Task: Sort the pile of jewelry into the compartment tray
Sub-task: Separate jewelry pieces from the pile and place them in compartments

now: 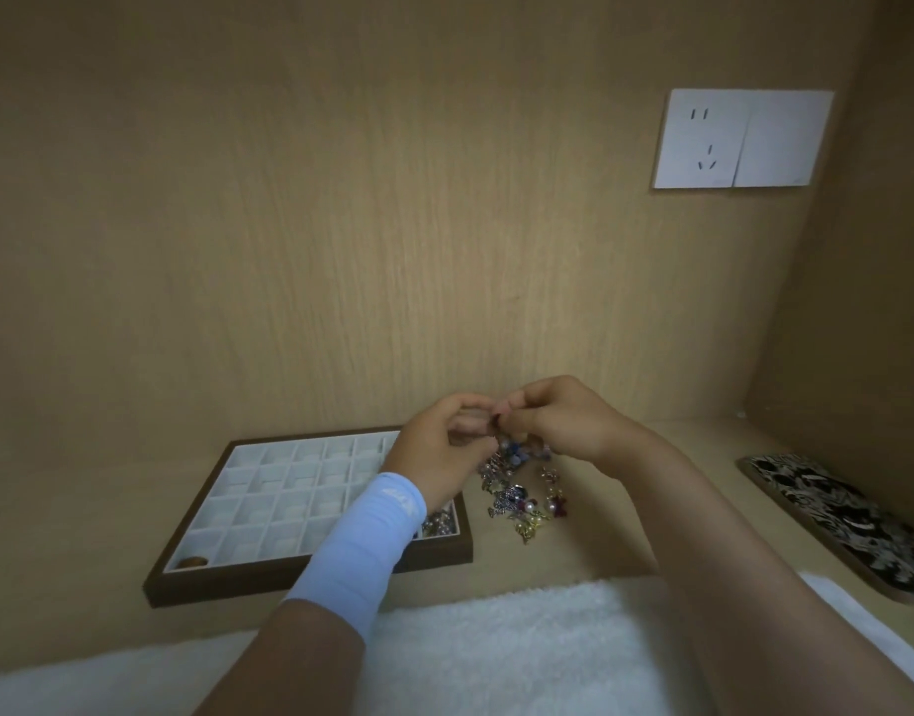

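The pile of jewelry lies on the wooden shelf just right of the compartment tray, a brown-framed tray with several white cells. My left hand and my right hand meet above the pile's far end. Both pinch a small dark red piece of jewelry between their fingertips, and blue beads hang just below them. A brown ring sits in the tray's near left cell. Some silvery pieces lie in the near right cell, partly hidden by my left wrist.
A white fluffy cloth covers the shelf's front edge. A black-and-white patterned flat case lies at the right. The wooden back wall carries a white power socket; a side wall closes the right.
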The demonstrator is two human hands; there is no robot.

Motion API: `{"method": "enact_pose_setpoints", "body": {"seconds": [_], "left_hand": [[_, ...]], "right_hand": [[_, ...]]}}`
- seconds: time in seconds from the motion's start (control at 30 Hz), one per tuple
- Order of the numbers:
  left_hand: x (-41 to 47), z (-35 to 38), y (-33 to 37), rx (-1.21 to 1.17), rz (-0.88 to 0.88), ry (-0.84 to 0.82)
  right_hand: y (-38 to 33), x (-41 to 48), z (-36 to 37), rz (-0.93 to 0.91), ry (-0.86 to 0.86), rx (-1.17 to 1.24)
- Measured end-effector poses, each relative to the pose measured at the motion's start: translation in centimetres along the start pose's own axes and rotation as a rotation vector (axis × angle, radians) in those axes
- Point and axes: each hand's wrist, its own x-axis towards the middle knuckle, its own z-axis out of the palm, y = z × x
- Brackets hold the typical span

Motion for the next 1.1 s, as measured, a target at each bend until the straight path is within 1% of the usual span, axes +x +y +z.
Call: {"method": "enact_pose_setpoints", "body": {"seconds": [0.13,0.23,0.4,0.57,0.67,0.8,0.97,1.1], "left_hand": [[-0.1,-2.1,0.8,-0.136,-0.090,-0.029],[-0.2,-2.9,1.2,-0.236,-0.147,-0.052],[-0.2,-4.1,1.2,-0.181,-0.146,0.001],[-1.3,-6.2,2.0,-0.058,-0.125,0.037],[-2.5,-8.1,2.3,0.036,-0.130,0.019],[-4.6,-10.9,2.2,0.052,-0.175,-0.001],[-8.2,-14.1,1.2,0.041,-0.180,-0.007],[-10.5,-16.7,0.4,0.098,-0.187,-0.025]], "right_hand": [[-0.6,-0.1,0.3,0.005,-0.031,0.166],[-0.9,-0.1,0.8,-0.011,-0.055,0.212],[-1.9,-0.3,2.0,-0.042,-0.020,0.258],[-2.9,-0.4,3.9,-0.163,-0.012,0.248],[-3.9,-0.6,5.1,-0.260,0.042,0.161],[-5.3,-1.4,7.5,-0.410,-0.014,0.021],[-6.5,-3.0,11.3,-0.592,-0.010,-0.204],[-7.1,-3.6,14.1,-0.724,-0.063,-0.284]]}}
